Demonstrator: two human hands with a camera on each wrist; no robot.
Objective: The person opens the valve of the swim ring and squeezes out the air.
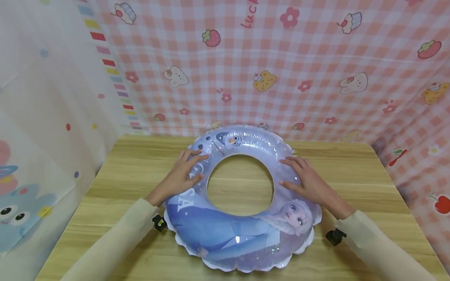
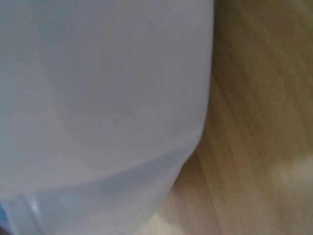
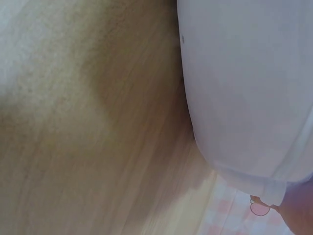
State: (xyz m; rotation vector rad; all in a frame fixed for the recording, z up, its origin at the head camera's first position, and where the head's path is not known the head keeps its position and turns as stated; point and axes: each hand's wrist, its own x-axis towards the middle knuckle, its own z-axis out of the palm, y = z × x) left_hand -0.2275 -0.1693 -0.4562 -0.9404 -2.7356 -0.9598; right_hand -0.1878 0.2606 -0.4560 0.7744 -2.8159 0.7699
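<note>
An inflated swim ring (image 1: 225, 234), purple and blue with a scalloped white edge, lies flat on the wooden table. A snowman is printed at its far side and a figure with pale hair at its near right. On the ring's left side rests my left hand (image 1: 180, 175), its fingers spread over the printed letters. My right hand (image 1: 311, 181) lies on the opposite side, fingers and thumb apart on the top. Both wrist views are filled largely by the ring's pale underside; in the right wrist view part of the right hand (image 3: 299, 208) shows at the lower corner.
The wooden table (image 1: 119, 195) surrounds the ring and shows through its hole. A pink checked cloth (image 1: 239, 58) hangs behind the table and along the right. On the left hangs a white patterned cloth (image 1: 52, 97). A small black device (image 1: 335, 236) sits at the right wrist.
</note>
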